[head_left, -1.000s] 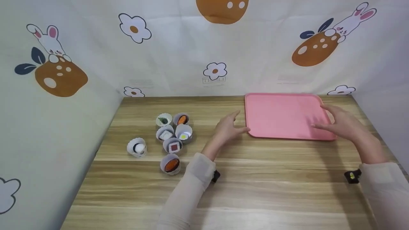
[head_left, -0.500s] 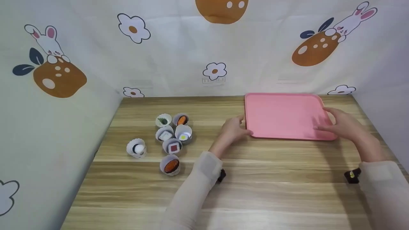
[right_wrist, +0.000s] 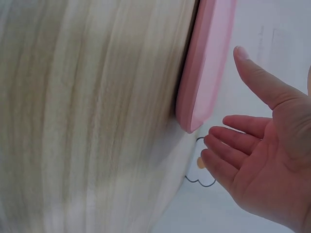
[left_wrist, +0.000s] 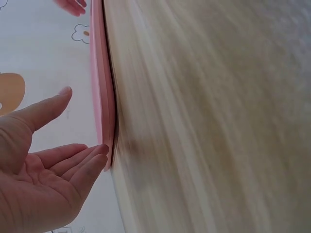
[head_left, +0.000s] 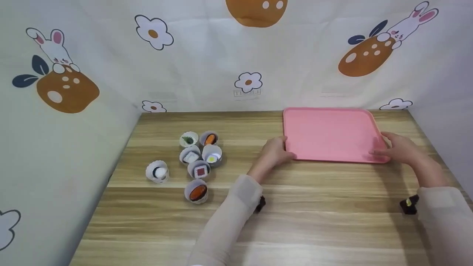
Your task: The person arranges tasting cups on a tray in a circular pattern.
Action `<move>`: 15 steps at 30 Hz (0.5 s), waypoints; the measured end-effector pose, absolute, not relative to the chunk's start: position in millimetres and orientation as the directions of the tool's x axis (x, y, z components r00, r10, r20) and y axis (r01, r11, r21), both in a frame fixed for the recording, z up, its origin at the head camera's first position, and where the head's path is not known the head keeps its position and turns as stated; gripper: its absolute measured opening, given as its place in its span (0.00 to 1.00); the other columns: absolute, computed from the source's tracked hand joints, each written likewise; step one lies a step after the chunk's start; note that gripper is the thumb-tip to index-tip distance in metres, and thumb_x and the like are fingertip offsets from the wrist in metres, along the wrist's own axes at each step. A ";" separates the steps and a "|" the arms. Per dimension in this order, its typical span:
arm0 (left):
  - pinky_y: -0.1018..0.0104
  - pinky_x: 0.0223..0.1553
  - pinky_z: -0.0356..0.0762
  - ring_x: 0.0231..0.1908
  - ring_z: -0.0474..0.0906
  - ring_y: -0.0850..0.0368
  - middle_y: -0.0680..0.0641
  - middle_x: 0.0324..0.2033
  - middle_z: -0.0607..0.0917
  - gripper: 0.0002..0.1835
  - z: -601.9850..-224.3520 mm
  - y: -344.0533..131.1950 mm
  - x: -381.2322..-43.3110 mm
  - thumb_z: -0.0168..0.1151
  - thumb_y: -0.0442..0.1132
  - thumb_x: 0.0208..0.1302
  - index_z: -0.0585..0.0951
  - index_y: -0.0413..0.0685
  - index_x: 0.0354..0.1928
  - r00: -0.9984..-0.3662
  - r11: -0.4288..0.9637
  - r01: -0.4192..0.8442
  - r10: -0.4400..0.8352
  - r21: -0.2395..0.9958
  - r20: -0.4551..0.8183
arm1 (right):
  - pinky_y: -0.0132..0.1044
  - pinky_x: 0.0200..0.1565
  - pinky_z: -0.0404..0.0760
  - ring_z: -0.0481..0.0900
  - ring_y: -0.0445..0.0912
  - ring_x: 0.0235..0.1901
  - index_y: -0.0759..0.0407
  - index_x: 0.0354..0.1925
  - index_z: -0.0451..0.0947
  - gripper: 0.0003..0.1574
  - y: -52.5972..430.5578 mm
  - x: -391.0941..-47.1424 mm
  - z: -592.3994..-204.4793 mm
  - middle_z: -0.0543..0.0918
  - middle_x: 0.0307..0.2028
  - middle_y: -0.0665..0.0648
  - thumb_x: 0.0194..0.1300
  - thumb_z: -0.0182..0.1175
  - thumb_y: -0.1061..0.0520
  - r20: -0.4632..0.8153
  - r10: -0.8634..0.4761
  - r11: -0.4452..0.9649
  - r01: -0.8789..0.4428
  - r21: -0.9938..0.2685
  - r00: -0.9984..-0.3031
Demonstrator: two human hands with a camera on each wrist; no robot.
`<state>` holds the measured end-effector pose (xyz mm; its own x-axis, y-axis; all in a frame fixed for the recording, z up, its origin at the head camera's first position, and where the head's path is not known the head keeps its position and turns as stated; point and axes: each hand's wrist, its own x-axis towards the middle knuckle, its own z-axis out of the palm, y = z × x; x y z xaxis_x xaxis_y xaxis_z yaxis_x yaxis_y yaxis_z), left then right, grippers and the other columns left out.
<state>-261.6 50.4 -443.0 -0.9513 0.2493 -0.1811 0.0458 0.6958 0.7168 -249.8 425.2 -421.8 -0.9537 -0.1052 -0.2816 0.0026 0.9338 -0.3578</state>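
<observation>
Fingers [left_wrist: 87,174] of two hands [head_left: 272,154] [head_left: 404,150] flank one tray [head_left: 332,135] right of seven cups [head_left: 200,201]

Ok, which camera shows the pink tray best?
The head view: nearly all of the pink tray shows from above, with bits of its edge behind the left hand and right hand. The left wrist view shows one side nearly edge-on, the right wrist view a corner and side, both cut off.

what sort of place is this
Probably a small staged work area indoors, though the wider room is out of view: bunny-and-flower sheeting lines the back and left of a wood-grain table, with a pink tray lying on it.
</observation>
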 end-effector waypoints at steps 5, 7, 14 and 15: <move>0.64 0.59 0.78 0.51 0.79 0.55 0.43 0.56 0.84 0.36 -443.1 52.9 -262.2 0.74 0.41 0.56 0.74 0.41 0.67 -0.954 0.708 0.056 0.246 0.704 -0.170 | 0.71 0.65 0.59 0.58 0.81 0.64 0.85 0.69 0.50 0.58 427.3 -250.1 -424.2 0.58 0.63 0.88 0.66 0.62 0.40 -0.282 -0.114 0.937 -0.008 -0.350 -0.953; 0.64 0.59 0.78 0.52 0.80 0.55 0.44 0.56 0.84 0.36 -442.9 54.2 -262.8 0.75 0.42 0.56 0.74 0.42 0.67 -0.956 0.727 0.059 0.239 0.684 -0.171 | 0.71 0.65 0.59 0.58 0.80 0.64 0.84 0.69 0.51 0.57 427.1 -250.3 -424.6 0.58 0.64 0.88 0.67 0.62 0.42 -0.285 -0.115 0.935 -0.007 -0.354 -0.952; 0.64 0.55 0.80 0.52 0.82 0.54 0.47 0.58 0.84 0.30 -441.9 60.5 -263.0 0.72 0.40 0.58 0.78 0.47 0.64 -0.962 0.826 0.088 0.216 0.557 -0.168 | 0.70 0.63 0.64 0.66 0.77 0.61 0.84 0.67 0.57 0.54 424.1 -251.0 -423.6 0.66 0.61 0.86 0.63 0.67 0.46 -0.272 -0.139 0.928 -0.029 -0.373 -0.952; 0.65 0.51 0.82 0.49 0.82 0.56 0.47 0.56 0.85 0.28 -441.8 61.5 -262.4 0.71 0.38 0.59 0.79 0.46 0.63 -0.963 0.839 0.102 0.219 0.535 -0.159 | 0.68 0.61 0.69 0.70 0.75 0.56 0.82 0.65 0.61 0.51 423.7 -251.0 -423.2 0.71 0.57 0.85 0.62 0.68 0.46 -0.268 -0.145 0.927 -0.036 -0.374 -0.952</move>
